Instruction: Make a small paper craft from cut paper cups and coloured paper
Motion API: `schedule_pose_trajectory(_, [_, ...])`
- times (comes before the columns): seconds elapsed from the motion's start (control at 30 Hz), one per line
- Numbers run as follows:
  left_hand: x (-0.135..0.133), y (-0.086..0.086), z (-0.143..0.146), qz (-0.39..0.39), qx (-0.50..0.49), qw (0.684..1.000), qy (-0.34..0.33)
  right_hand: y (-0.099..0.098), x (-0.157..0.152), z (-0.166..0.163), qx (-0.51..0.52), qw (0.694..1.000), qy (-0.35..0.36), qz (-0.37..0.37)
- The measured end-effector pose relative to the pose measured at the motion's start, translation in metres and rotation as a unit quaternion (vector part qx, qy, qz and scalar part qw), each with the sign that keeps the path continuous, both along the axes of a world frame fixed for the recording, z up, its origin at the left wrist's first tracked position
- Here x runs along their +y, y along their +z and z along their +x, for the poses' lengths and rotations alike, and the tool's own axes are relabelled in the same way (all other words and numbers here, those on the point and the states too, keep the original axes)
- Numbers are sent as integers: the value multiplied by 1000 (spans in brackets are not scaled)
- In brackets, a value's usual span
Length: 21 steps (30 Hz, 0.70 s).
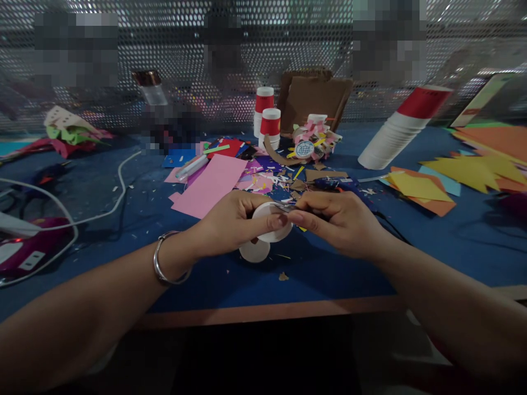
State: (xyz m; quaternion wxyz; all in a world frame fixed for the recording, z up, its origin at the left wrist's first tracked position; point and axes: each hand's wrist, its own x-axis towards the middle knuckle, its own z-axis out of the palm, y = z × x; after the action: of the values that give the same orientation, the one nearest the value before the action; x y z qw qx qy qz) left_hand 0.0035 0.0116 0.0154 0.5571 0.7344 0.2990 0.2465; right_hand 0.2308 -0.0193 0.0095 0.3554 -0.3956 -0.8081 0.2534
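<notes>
My left hand (233, 222) is closed around a small white paper cup (267, 230), held on its side above the blue table (321, 274). My right hand (335, 219) meets it from the right, fingers pinched at the cup's rim on a small metal thing that I cannot make out; a bit of yellow shows under the fingers. A silver bangle (164, 260) sits on my left wrist. The cup's round base (254, 251) points down toward me.
Pink paper (209, 186) and coloured scraps lie just behind my hands. Red-and-white cups (269, 126), a cardboard piece (313, 96) and a paper craft (308, 144) stand farther back. A lying cup stack (403, 126) and orange and yellow cutouts (473, 170) are right. White cables (99, 211) run left.
</notes>
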Motion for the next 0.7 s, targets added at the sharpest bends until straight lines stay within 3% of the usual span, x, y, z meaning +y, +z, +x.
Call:
schedule_pose_trajectory(0.5, [6,3,-1,-95,17,995,11,-5,8,2,-28,998,27,-51])
schedule_pose_trajectory(0.7, [4,2,0,-106,12,994,5,0,7,2,-9,999,17,-37])
